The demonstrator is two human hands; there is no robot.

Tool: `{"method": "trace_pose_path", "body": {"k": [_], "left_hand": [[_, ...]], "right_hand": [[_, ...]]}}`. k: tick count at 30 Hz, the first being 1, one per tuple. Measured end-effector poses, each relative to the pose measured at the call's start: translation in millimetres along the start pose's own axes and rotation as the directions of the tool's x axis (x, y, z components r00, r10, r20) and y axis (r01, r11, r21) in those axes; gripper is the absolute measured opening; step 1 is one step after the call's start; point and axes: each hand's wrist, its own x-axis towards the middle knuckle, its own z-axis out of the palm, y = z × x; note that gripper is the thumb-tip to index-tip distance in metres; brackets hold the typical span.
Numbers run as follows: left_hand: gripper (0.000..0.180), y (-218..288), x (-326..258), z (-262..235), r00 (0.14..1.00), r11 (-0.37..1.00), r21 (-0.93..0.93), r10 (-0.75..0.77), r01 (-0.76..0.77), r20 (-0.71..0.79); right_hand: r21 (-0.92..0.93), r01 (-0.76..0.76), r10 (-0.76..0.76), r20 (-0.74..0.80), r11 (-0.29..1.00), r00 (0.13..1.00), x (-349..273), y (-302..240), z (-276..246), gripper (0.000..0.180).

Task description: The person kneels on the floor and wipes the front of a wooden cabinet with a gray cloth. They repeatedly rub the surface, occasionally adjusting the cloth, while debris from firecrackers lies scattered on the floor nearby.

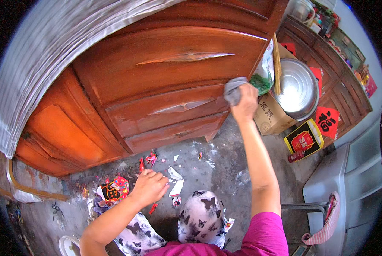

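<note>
My right hand [246, 101] is closed on a crumpled grey cloth [233, 91] and presses it against the right edge of a reddish-brown wooden cabinet [165, 87]. The cloth lies at the height of the cabinet's lower drawer, which has a long pointed handle [182, 106]. Lower down, my left hand [150, 187] hovers or rests near my knee with its fingers curled in. Its palm is hidden, so whether anything is in it does not show. Torn white paper scraps [177, 187] and red scraps [151, 158] lie on the floor around it.
Right of the cabinet, a metal basin [295, 87] leans by a cardboard box [271, 115], with a green bag [260, 84] beside them. A yellow-and-black package [304, 138] and a grey plastic chair [325, 179] stand farther right. A striped grey cover [41, 64] drapes the cabinet's upper left.
</note>
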Motion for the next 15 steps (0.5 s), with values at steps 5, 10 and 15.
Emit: {"method": "trace_pose_path", "body": {"k": [5,10,15], "left_hand": [[0.015,-4.6,-9.8,-3.1,0.998,1.0,0.015,0.013,-0.014,0.065],[0.016,1.1,-5.3,-4.5,0.998,1.0,-0.021,0.023,-0.022,0.057],[0.016,-4.3,-7.5,-0.7,0.997,0.999,-0.01,-0.037,0.038,0.064]], "right_hand": [[-0.042,-0.095,0.097,0.058,0.995,0.994,8.7,-27.1,2.4,0.042],[0.17,0.113,-0.125,0.064,0.979,0.99,11.0,-144.3,8.5,0.036],[0.515,0.376,-0.418,-0.036,0.771,0.908,7.5,-306.0,46.4,0.018]]}}
